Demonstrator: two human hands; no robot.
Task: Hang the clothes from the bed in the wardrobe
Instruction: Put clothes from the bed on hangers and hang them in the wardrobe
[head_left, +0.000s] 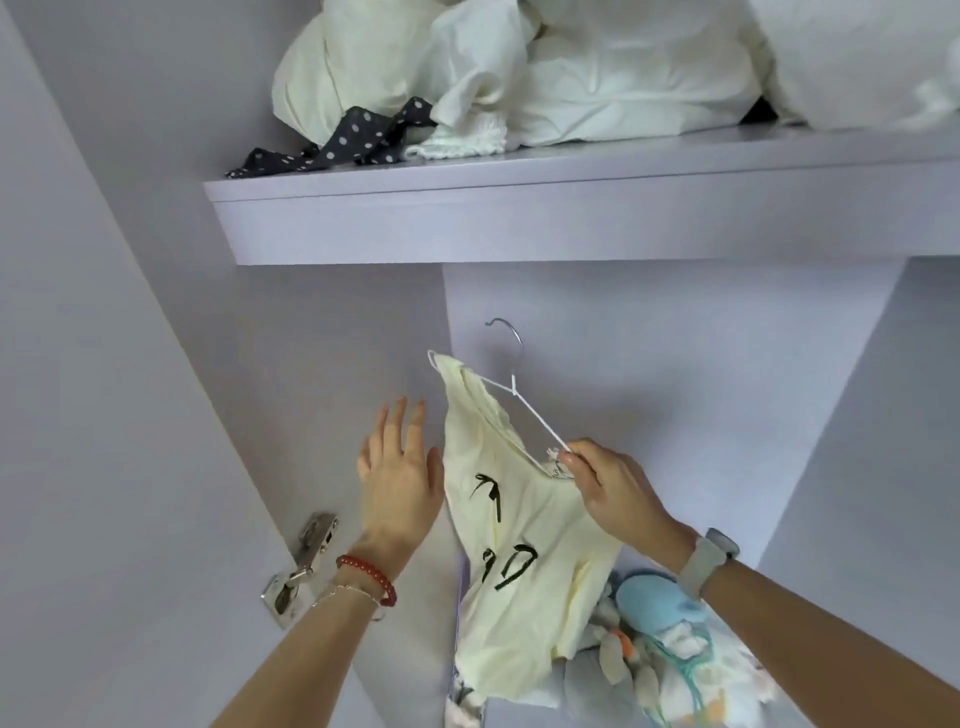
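Note:
A pale yellow garment (524, 571) with black marks hangs from a thin white wire hanger (519, 395) with a metal hook. My right hand (608, 488) pinches the hanger's right end together with the garment's shoulder and holds both up inside the wardrobe. My left hand (400, 478) is raised just left of the garment, fingers straight and spread, holding nothing. No hanging rail is in sight.
A lilac wardrobe shelf (519, 218) runs overhead, piled with white bedding (545, 73) and a dark polka-dot cloth (353, 140). A metal door hinge (298, 566) sits at lower left. Baby clothes and a light blue item (654, 603) lie below at the right.

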